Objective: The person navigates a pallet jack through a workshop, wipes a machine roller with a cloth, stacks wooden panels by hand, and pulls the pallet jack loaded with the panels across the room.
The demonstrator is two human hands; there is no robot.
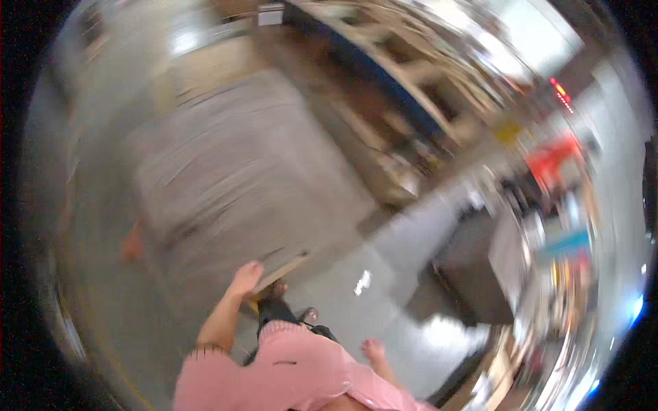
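Note:
Motion smears the whole head view. My left hand (248, 277) is stretched forward, close to the near edge of a wide, flat, grey-brown surface (240, 157), perhaps a stack of sheets or a covered load. Whether it touches that edge I cannot tell. Its fingers are too blurred to read. My right hand (373, 349) hangs lower, over the grey floor, apart from any object; its fingers are smeared too. Nothing can be made out in either hand. Pink sleeves cover my upper arms.
A long wooden rack with a dark blue side (370, 61) runs beyond the flat surface. At right stands a dark brown box (473, 267). Cluttered shelving (569, 274) lines the far right, with a red item (555, 164) above. A white scrap (362, 282) or glare spot marks the floor (336, 274).

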